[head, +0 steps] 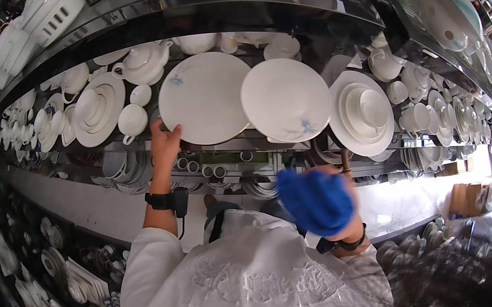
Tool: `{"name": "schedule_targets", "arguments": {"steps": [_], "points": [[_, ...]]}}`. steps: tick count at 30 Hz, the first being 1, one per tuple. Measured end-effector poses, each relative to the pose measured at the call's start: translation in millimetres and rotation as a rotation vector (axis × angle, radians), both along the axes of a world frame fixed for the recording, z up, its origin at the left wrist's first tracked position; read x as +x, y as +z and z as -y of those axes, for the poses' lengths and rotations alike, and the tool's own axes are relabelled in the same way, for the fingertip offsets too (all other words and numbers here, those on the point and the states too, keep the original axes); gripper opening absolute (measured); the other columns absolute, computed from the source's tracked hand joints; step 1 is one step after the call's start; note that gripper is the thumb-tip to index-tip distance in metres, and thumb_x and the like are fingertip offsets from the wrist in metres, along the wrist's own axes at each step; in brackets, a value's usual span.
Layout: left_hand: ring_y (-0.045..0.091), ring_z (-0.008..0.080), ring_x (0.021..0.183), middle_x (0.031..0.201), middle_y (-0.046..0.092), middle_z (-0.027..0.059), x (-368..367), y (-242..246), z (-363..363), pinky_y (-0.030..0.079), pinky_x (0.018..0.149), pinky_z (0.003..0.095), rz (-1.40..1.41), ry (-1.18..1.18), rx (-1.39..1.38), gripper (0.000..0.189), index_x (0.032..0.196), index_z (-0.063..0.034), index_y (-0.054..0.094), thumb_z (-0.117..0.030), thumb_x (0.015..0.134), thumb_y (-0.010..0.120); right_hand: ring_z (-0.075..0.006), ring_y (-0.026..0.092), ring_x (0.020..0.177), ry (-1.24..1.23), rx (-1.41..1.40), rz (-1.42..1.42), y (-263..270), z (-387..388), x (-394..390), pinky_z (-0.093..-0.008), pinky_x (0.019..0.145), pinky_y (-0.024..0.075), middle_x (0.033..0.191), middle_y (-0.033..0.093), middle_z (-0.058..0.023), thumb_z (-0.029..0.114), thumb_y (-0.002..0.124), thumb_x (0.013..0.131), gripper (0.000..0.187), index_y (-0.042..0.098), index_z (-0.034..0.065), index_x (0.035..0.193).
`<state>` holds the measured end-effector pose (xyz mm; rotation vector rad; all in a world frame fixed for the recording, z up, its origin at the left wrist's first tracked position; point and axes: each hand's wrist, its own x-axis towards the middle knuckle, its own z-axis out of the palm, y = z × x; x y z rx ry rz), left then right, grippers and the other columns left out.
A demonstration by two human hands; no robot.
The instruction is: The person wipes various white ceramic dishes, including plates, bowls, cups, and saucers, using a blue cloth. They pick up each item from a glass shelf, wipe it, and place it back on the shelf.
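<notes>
My left hand grips the lower left rim of a large white plate, thumb on its front face. The plate bears a blue floral print and stands tilted up on the shelf. Overlapping its right edge is a second round white dish with a similar blue print near the bottom. My right hand is lower, before my chest and apart from the dishes. It holds a bunched blue cloth, blurred and covering much of the hand.
White teapots, cups and stacked plates with bowls crowd the dark glossy shelf on both sides. An upper shelf edge overhangs them. More dishes sit below. Behind me, lower left, stands more crockery; cardboard boxes are at right.
</notes>
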<state>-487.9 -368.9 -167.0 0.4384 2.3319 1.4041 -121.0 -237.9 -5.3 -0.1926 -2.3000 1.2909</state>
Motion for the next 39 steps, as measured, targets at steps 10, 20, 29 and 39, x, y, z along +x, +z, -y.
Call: {"name": "schedule_targets", "arguments": {"steps": [10,20,29,39], "points": [[0.058,0.017,0.043,0.07,0.064,0.0117,-27,31,4,0.045,0.036,0.0302,0.352,-0.313,0.113,0.075,0.147,-0.0088,0.018,-0.007,0.088,0.064,-0.0432,0.058,0.099,-0.484,0.37,0.26,-63,50,-223,-0.0466,0.082,0.0494,0.112,0.057,-0.0194,0.011,0.077,0.069,0.075,0.041,0.006,0.134],[0.06,0.0191,0.044,0.075,0.066,0.0142,-39,32,5,0.048,0.036,0.0295,0.379,-0.39,0.122,0.065,0.14,-0.0123,0.021,-0.001,0.088,0.059,-0.033,0.051,0.115,-0.515,0.784,0.52,-97,66,-268,-0.0544,0.081,0.0462,0.132,0.048,-0.0136,0.032,0.071,0.079,0.065,0.045,0.0308,0.139],[0.061,0.0193,0.048,0.076,0.066,0.0138,-40,24,5,0.049,0.041,0.031,0.438,-0.371,0.062,0.09,0.152,-0.0165,-0.006,-0.002,0.09,0.058,-0.0363,0.051,0.114,-0.697,0.606,0.727,-105,29,-261,-0.0576,0.081,0.0462,0.127,0.049,-0.0135,0.028,0.068,0.082,0.061,0.044,0.0282,0.138],[0.06,0.0177,0.047,0.075,0.066,0.0118,-40,36,7,0.048,0.041,0.03,0.448,-0.378,0.031,0.089,0.152,-0.0108,-0.004,-0.004,0.09,0.058,-0.0437,0.05,0.113,-1.09,0.761,0.664,-139,-34,-281,-0.0573,0.091,0.0425,0.126,0.045,-0.0231,0.022,0.065,0.083,0.059,0.042,0.0127,0.137]]}}
